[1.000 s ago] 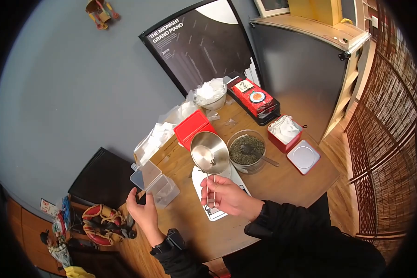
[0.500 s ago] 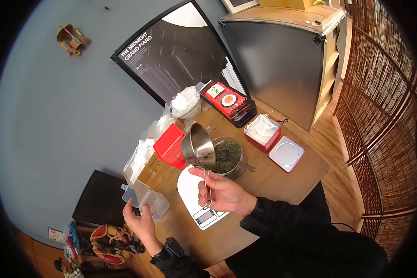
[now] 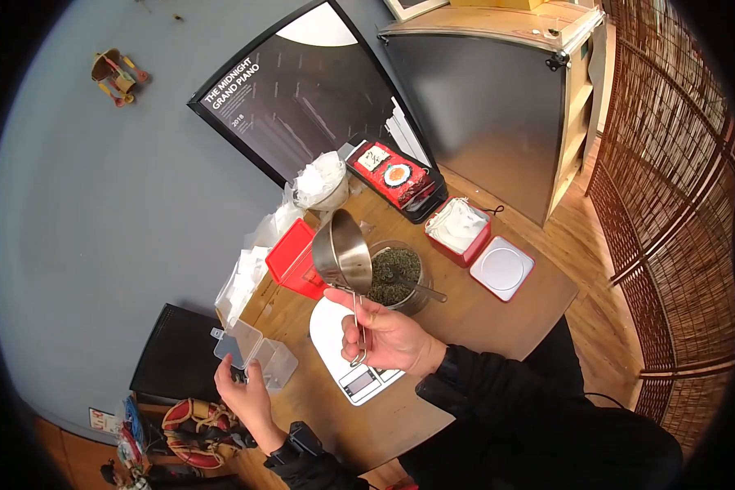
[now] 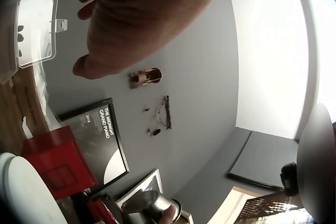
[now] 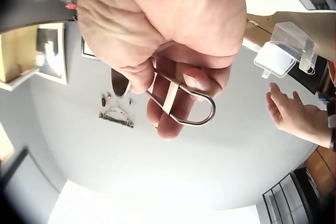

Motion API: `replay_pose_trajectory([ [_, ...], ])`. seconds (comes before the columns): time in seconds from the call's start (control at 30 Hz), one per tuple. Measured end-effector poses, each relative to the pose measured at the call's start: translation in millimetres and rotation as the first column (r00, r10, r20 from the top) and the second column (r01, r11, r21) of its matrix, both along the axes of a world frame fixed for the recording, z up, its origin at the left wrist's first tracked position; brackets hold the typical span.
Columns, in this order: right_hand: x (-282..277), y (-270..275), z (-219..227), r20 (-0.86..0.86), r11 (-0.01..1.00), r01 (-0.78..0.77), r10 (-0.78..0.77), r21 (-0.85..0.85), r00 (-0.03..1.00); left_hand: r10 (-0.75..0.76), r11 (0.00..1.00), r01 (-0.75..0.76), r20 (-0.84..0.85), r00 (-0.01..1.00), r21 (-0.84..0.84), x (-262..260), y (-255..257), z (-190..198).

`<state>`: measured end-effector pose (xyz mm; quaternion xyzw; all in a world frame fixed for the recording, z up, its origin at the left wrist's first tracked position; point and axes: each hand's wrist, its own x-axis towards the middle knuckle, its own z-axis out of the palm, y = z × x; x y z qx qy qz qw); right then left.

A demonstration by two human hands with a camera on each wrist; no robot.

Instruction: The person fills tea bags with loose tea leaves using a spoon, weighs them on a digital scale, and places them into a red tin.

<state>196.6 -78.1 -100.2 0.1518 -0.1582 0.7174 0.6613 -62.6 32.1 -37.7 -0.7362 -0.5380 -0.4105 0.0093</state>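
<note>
My right hand (image 3: 396,339) grips the folded wire handle (image 5: 205,121) of a steel camping cup (image 3: 343,249), fingers curled round the wire. The cup is tipped on its side in the head view, its mouth facing right toward a glass bowl (image 3: 419,305) of dried green leaves (image 3: 396,265). A spoon (image 3: 434,294) rests in those leaves. Below the cup lies a white kitchen scale (image 3: 327,331). At the left, my left hand (image 3: 249,404) holds nothing, fingers spread and relaxed beside a small clear plastic box (image 3: 279,367) with its lid (image 3: 241,341) flipped up.
A red box (image 3: 290,249) stands behind the scale. Farther back are a bowl of white packets (image 3: 322,184) and a black tray (image 3: 420,216) with a red package. On the right sit a red tin (image 3: 469,253) stuffed with white cloth and its lid (image 3: 502,269).
My right hand has turned the cup from mouth-up to tipped rightward and shifted it off the scale's plate. The head view has swung right. My left hand stays open beside the plastic box.
</note>
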Motion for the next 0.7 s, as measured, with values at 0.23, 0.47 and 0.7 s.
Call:
replay_pose_trajectory([
  [0.23, -2, -1, -2, 0.052, 0.999, 0.003, -0.002, -0.033, 0.999, 0.008, 1.0, -0.009, 0.031, 0.999, 0.014, -2, -4, 2],
  [0.47, -24, -8, 1, 0.457, 0.976, -0.006, 0.108, -0.219, 0.883, 0.005, 0.999, -0.006, 0.021, 1.0, 0.05, -10, -4, 1],
  [0.7, -56, 1, -10, 0.619, 0.908, 0.107, 0.187, -0.406, 0.763, 0.027, 1.0, -0.027, 0.046, 0.999, 0.015, -8, -13, 10],
])
